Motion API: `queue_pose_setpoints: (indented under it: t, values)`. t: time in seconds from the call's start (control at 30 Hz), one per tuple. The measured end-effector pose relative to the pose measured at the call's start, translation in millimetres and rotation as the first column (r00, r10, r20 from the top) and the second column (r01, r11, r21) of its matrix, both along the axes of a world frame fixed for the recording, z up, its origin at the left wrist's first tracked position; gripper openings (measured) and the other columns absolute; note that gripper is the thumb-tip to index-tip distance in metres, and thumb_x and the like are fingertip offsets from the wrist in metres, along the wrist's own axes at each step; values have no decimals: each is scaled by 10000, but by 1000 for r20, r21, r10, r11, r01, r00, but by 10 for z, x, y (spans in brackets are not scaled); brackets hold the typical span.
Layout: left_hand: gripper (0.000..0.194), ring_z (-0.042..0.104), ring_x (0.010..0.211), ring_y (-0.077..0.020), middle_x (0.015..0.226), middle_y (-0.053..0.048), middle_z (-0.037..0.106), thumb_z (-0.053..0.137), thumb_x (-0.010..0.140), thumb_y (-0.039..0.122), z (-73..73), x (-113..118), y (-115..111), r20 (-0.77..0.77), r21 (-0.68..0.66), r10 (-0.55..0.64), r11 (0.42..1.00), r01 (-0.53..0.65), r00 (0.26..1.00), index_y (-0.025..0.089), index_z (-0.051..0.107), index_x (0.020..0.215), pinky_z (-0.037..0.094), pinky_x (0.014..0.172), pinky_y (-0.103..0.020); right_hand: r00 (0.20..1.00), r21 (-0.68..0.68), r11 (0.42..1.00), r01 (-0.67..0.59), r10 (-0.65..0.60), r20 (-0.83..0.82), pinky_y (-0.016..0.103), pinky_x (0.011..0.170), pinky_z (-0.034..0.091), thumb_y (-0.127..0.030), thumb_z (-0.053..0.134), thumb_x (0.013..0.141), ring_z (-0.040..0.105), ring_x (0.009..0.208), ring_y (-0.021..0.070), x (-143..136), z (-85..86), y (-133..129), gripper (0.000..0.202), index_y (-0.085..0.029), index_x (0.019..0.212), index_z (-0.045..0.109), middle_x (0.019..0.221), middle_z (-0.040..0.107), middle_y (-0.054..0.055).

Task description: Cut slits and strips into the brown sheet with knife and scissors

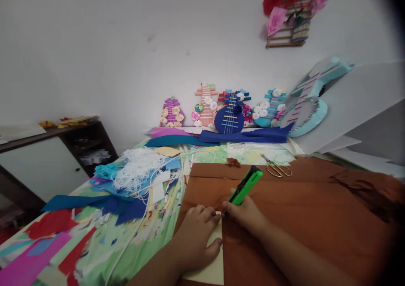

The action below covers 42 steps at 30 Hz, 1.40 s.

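My right hand (248, 216) grips a green and black utility knife (247, 185), its body slanting up to the right. The knife's lower end is by the top right corner of a cream card (210, 267); the blade itself is hidden or too small to make out. Flat on that card lies my left hand (198, 235), its fingers stretched forward and its thumb apart. Under both hands spreads a large sheet of brown paper (294, 218), creased across its far part.
Gold-handled scissors (278, 168) lie at the brown sheet's far edge. To the left are a tangle of white string (139, 168) and coloured paper scraps (53, 222). Several small paper instruments (229, 119) stand along the wall; a large light-blue one (305, 109) leans at right.
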State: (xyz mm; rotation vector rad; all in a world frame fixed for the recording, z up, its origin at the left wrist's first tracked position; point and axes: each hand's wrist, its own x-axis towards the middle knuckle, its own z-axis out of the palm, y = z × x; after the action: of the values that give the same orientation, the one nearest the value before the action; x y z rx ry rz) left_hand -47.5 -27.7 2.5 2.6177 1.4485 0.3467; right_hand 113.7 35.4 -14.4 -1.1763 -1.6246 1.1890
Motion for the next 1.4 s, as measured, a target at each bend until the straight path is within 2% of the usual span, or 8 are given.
queue_pose_setpoints:
  t: [0.07,0.3,0.5,0.73,0.9,1.1,1.4]
  values:
    - [389,394,945,-227,1052,-37,495,509,737,317,-4,-3,-7,2,2,1,1000,-1,1000,225,461,1113,304,840,-356,1000,-16,1000,-15,15,-11,205,445,275,-411,562,634,330,462,75,10,-9,18,326,-205,568,318,477,343,-74]
    - [365,397,960,-215,1066,-33,490,501,738,299,17,13,-17,-29,-15,17,1000,-17,999,237,459,1096,299,849,-347,999,18,1000,-25,24,24,194,455,291,-351,619,594,339,480,64,-30,-41,33,310,-185,564,358,509,356,-73]
    - [356,409,950,-217,1065,-33,494,512,726,264,32,19,-21,-17,9,20,1000,-20,1000,235,475,1079,305,846,-353,997,-35,999,3,0,83,196,450,303,-322,632,591,373,469,74,-56,10,3,293,-187,552,374,481,382,-69]
    - [369,408,948,-222,1048,-38,492,503,731,248,42,39,-57,-53,35,29,999,-27,998,236,473,1098,310,842,-356,994,23,999,-28,25,107,186,447,317,-307,651,580,404,492,73,-61,36,-6,284,-173,539,404,515,435,-50]
    - [406,409,945,-214,1053,-28,487,510,722,225,29,44,-45,-67,55,15,998,-11,998,240,453,1123,312,846,-352,995,-139,988,-66,75,64,189,313,265,-467,551,671,350,303,63,-26,14,68,335,-186,574,397,382,413,-65]
    - [389,407,958,-225,1065,-40,489,493,738,249,32,63,-64,-95,85,22,996,-14,995,232,456,1125,303,860,-365,993,-142,983,-114,117,7,161,252,223,-565,543,641,309,254,43,0,17,60,411,-189,598,385,356,401,-82]
    - [369,430,942,-230,1048,-51,502,472,752,265,24,69,-70,-112,114,17,993,-4,994,223,468,1119,319,842,-367,991,-64,990,-123,125,36,160,279,267,-450,610,637,349,284,42,-9,-45,61,330,-179,616,422,386,401,-88]
